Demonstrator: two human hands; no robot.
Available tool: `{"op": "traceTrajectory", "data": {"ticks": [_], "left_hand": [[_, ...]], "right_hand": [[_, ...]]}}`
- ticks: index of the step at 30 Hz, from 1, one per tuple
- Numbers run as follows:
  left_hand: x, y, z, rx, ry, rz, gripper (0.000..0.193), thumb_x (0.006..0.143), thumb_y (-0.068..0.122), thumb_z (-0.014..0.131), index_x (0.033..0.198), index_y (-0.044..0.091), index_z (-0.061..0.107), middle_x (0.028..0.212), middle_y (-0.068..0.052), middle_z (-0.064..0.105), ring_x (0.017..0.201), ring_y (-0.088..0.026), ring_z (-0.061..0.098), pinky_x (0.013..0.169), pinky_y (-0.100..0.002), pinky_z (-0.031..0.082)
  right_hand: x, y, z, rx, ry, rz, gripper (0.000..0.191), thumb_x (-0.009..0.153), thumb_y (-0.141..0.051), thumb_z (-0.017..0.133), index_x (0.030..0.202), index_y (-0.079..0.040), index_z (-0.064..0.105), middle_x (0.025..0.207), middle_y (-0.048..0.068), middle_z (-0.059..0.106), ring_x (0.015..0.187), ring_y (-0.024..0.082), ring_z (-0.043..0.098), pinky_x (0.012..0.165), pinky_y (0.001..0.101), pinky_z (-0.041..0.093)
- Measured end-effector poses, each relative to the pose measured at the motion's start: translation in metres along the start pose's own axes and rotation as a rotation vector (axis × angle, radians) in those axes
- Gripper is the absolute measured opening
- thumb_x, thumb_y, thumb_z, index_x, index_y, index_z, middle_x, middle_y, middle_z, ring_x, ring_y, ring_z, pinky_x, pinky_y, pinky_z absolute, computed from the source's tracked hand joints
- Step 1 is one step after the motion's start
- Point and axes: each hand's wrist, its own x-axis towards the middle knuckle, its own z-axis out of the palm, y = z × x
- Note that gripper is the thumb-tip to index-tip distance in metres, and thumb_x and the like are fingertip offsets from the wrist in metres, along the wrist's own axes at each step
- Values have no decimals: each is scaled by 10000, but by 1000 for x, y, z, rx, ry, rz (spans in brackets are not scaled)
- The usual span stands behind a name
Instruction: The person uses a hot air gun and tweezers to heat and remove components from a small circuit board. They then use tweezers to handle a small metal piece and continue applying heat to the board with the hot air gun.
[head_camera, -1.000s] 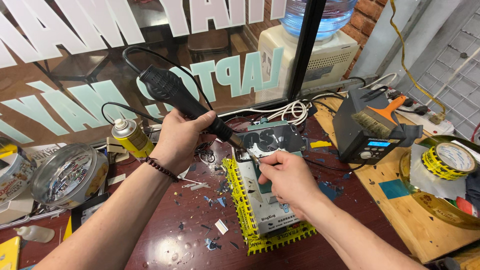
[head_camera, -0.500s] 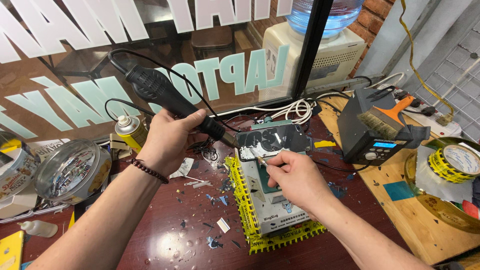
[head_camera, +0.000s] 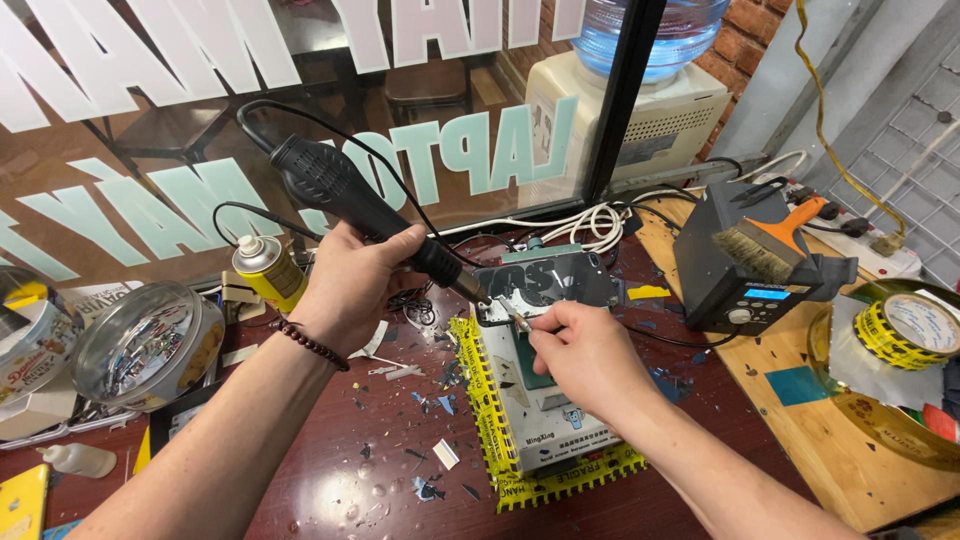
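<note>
My left hand (head_camera: 350, 285) grips a black hot-air gun (head_camera: 345, 200) by its handle, its metal nozzle angled down at a dark phone board (head_camera: 555, 280). That board lies at the far end of a grey heating pad (head_camera: 520, 425) edged with yellow tape. Just in front of the nozzle, my right hand (head_camera: 585, 355) pinches thin metal tweezers (head_camera: 512, 317), their tips touching the board's near left edge. The gun's black cord loops up behind my left hand.
A black rework station (head_camera: 745, 265) with a blue display and an orange-handled brush on top stands at the right. A yellow spray can (head_camera: 265, 272), round tins (head_camera: 145, 345) and a small bottle sit left. Yellow tape roll (head_camera: 910, 325) lies right; shards litter the red tabletop (head_camera: 330, 470).
Both hands stay on the board with the gun and tweezers; the view has shifted slightly and the nozzle sits a little closer to the board's left corner.
</note>
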Motion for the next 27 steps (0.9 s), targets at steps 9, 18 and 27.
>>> {"op": "traceTrajectory", "data": {"ticks": [9,18,27], "left_hand": [[3,-1,4,40,39,0,228,904,91,716,1060,23,565,957,-75,708,816,-175,723,612,-299,607],[9,-5,5,35,48,34,235,915,89,708,1080,24,553,971,-66,693,828,-155,718,623,-277,609],[10,-3,15,109,43,76,223,916,96,715,1071,-7,592,990,-91,725,837,-166,741,629,-287,620]], "right_hand": [[-2,-4,-3,-133,7,49,173,890,-184,691,1001,-72,763,699,55,780,604,111,684,583,305,520],[0,-1,14,-78,57,57,115,913,-161,678,932,-48,677,718,72,767,642,146,724,608,346,565],[2,-2,5,-98,46,33,115,891,-156,708,866,-45,723,689,81,767,609,149,702,579,328,536]]}}
